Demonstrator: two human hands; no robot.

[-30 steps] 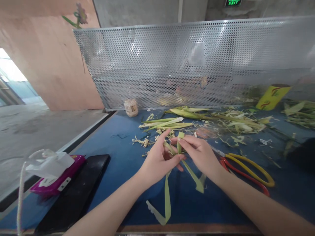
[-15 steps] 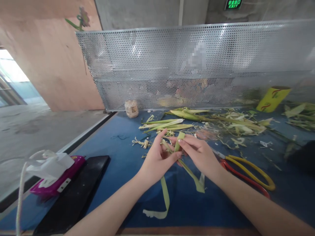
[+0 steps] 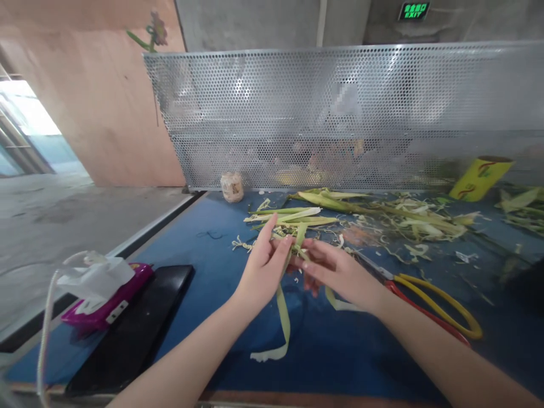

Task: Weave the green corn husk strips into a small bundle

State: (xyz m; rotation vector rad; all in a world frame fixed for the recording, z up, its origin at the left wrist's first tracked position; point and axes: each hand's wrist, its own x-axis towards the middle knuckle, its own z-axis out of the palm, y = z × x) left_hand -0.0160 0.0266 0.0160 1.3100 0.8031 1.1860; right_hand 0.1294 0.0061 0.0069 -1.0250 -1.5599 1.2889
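Note:
Over the blue table, a pale green corn husk strip point(image 3: 284, 323) is folded between my two hands, with one long tail hanging below and curling at its end. My left hand point(image 3: 261, 269) pinches the strip between thumb and fingers, its index finger pointing up. My right hand point(image 3: 340, 275) meets it from the right, fingers curled around the strip's crossing part; a second tail passes beneath this hand. The fingers partly hide the crossing. Scissors with yellow and red handles point(image 3: 442, 309) lie beside my right wrist. Just beyond my hands is a pile of husk strips point(image 3: 293, 216).
A black phone-like slab point(image 3: 131, 328) and a magenta power strip point(image 3: 91, 317) with a white plug occupy the left. Husk scraps point(image 3: 425, 218) spread at the back right near a yellow tube point(image 3: 480, 178). A wrapped roll point(image 3: 232, 187) stands by the perforated metal screen point(image 3: 263, 90).
My right hand has moved its thumb and fingers lower from the upright end of the strip. My left thumb has risen onto the crossing. The right-hand tail has shifted beneath my right hand.

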